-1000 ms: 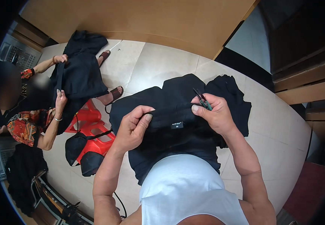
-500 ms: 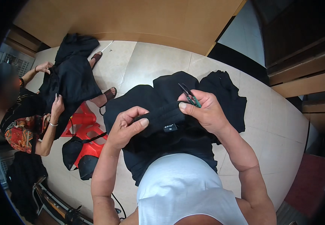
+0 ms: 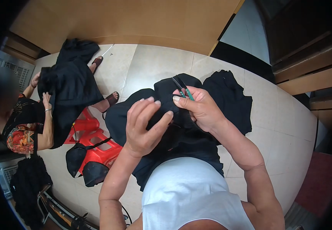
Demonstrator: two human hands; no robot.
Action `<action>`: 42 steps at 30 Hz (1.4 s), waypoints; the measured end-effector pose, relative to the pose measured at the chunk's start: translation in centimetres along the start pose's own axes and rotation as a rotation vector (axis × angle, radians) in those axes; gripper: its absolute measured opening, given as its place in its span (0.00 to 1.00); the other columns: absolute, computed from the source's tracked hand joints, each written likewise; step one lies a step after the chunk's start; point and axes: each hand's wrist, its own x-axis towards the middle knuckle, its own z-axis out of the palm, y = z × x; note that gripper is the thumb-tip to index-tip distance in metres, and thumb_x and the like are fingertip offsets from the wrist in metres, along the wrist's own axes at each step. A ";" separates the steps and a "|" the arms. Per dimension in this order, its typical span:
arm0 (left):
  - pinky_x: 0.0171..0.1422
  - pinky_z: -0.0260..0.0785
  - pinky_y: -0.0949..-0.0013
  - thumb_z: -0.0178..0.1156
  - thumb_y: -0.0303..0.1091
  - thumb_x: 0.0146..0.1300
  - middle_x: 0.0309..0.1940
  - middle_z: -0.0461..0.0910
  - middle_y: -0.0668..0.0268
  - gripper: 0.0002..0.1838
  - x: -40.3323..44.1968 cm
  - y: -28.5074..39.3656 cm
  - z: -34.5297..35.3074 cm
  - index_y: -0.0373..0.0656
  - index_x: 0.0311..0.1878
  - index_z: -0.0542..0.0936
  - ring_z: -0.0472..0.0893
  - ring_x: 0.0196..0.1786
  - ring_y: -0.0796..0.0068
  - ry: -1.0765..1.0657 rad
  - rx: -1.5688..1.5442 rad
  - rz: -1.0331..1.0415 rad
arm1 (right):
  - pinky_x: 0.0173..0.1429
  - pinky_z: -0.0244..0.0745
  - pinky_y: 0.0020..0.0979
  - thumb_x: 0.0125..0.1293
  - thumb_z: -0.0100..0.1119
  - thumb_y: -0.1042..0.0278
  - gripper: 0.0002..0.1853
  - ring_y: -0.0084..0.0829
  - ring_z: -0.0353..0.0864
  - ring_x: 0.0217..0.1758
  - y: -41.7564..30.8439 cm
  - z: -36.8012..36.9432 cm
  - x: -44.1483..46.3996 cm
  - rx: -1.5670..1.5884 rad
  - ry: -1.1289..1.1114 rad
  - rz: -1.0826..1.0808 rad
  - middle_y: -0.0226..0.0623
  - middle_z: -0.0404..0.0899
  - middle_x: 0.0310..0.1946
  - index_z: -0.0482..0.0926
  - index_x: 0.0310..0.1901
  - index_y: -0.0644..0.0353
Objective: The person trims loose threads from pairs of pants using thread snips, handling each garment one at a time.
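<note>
Black garment [image 3: 189, 143] fabric is spread across my lap, its folds bunched under my hands. My right hand [image 3: 204, 111] is closed, pinching the cloth's edge between thumb and fingers. Tucked in that same hand are small green-handled thread snips [image 3: 183, 88], their dark blades pointing up and left. My left hand [image 3: 144, 124] hovers just over the cloth, fingers spread and slightly curled, with nothing visible in it. Its fingertips are close to the right hand; whether they touch the fabric I cannot tell.
At left, another person [image 3: 24, 119] handles a black garment [image 3: 72, 80]. Between us stands a red plastic stool [image 3: 108, 147] with black cloth pieces [image 3: 95, 172] on it. A wooden panel [image 3: 127, 23] lies ahead; drawers [image 3: 311, 84] stand at right.
My left hand has let go of the waistband and moved right, toward my right hand. The right hand and snips shifted slightly left; the waistband's white-lettered label is now hidden.
</note>
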 end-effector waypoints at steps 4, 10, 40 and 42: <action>0.52 0.74 0.69 0.73 0.25 0.54 0.42 0.85 0.64 0.18 -1.6 0.3 0.6 0.43 0.49 0.86 0.81 0.48 0.66 0.055 0.101 0.136 | 0.18 0.54 0.15 0.69 0.67 0.71 0.07 0.09 0.61 0.16 0.9 0.0 -0.1 0.035 0.024 0.029 0.22 0.78 0.26 0.83 0.46 0.61; 0.45 0.73 0.73 0.71 0.20 0.58 0.40 0.85 0.62 0.13 -1.1 1.1 -1.4 0.40 0.47 0.85 0.81 0.40 0.71 -0.042 -0.410 -0.290 | 0.17 0.50 0.16 0.69 0.67 0.70 0.07 0.10 0.57 0.14 0.6 0.2 -0.2 -0.047 0.037 0.029 0.21 0.77 0.25 0.83 0.46 0.60; 0.45 0.70 0.78 0.66 0.20 0.67 0.38 0.83 0.63 0.03 -0.2 -1.6 0.8 0.37 0.39 0.81 0.77 0.37 0.78 -0.023 -1.139 -0.866 | 0.22 0.62 0.28 0.68 0.66 0.62 0.11 0.29 0.66 0.17 -1.9 1.1 -2.0 -1.550 -0.085 -0.533 0.33 0.75 0.24 0.87 0.33 0.61; 0.45 0.70 0.78 0.66 0.20 0.67 0.38 0.83 0.63 0.03 -0.4 -1.6 0.9 0.37 0.39 0.81 0.77 0.37 0.79 -0.030 -1.148 -0.873 | 0.22 0.62 0.28 0.68 0.66 0.61 0.12 0.30 0.65 0.17 -1.8 1.1 -2.0 -1.561 -0.087 -0.530 0.33 0.75 0.24 0.87 0.33 0.61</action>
